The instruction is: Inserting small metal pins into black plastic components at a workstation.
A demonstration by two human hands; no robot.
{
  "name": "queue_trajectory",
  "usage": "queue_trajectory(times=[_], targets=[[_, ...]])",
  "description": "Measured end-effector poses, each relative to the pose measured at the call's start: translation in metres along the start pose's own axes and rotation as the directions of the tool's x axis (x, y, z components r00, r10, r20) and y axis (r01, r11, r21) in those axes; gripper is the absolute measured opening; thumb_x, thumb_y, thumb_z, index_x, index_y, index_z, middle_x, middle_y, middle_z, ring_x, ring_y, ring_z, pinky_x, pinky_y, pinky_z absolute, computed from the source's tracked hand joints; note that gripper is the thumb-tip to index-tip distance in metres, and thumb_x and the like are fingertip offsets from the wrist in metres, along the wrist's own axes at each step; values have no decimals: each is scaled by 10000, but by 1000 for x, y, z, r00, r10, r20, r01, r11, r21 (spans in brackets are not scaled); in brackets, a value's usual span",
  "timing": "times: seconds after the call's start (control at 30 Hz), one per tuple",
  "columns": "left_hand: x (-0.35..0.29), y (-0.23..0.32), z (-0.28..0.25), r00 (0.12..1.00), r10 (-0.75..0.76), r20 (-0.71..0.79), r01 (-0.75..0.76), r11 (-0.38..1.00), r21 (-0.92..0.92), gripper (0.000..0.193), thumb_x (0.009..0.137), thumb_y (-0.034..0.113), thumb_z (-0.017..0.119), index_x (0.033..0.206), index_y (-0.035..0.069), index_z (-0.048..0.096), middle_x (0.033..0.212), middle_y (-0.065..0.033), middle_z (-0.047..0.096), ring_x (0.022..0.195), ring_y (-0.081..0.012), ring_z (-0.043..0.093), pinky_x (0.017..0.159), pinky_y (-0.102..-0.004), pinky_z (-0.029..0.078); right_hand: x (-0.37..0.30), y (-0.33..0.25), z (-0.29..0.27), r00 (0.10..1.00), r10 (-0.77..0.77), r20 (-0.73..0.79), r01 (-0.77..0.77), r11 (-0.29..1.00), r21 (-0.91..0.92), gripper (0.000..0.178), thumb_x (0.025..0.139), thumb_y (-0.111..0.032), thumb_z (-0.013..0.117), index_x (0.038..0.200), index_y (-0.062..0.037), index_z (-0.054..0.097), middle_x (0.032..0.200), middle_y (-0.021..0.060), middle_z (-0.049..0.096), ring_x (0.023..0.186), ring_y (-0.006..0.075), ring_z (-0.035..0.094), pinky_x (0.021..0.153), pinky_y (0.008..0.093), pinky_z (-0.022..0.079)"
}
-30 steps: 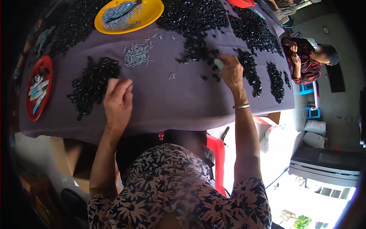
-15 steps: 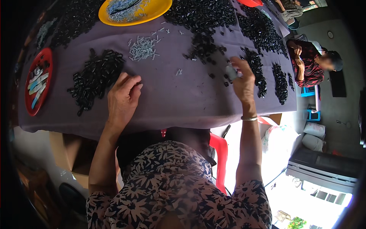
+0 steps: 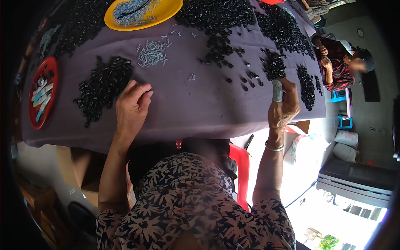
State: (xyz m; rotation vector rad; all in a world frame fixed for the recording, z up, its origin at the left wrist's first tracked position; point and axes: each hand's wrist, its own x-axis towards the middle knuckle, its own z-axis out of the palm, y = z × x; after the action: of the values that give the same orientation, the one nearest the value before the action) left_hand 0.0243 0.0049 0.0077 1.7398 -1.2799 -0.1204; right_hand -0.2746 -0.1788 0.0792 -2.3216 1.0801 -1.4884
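My left hand (image 3: 132, 102) rests on the cloth with its fingers curled together; whatever they hold, if anything, is hidden. Beside it, on its left, lies a heap of small black plastic pieces (image 3: 102, 85). On the right, my right hand (image 3: 285, 102) has bent, closed fingers at the near end of a strip of small black pieces (image 3: 273, 64). A grey-green cover (image 3: 277, 91) wraps its thumb. Several loose black pieces (image 3: 245, 86) lie to the left of that hand. Between the hands and farther off is a small pile of thin, pale pins (image 3: 152, 55).
A purple cloth (image 3: 187, 112) covers the table. At the far edge stands a yellow plate (image 3: 177, 11) of pale pins, with large black heaps (image 3: 212, 18) beside it. A red tray (image 3: 53, 98) with tools is at the left. Another person (image 3: 339, 64) sits at the right.
My right hand has moved right and nearer to me, away from the loose black pieces and toward the strip; its fingers have curled in. My left hand has barely moved.
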Motion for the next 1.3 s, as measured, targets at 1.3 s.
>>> queue_trajectory(times=[1.3], targets=[[-8,10,5,990,132,38,-102,893,-438,353,779,-14,751,1113,8,638,920,-50,649,686,-92,560,578,-229,429,-25,-95,103,765,-249,594,22,932,362,138,811,43,679,932,-12,641,781,115,628,646,250,615,622,311,497]])
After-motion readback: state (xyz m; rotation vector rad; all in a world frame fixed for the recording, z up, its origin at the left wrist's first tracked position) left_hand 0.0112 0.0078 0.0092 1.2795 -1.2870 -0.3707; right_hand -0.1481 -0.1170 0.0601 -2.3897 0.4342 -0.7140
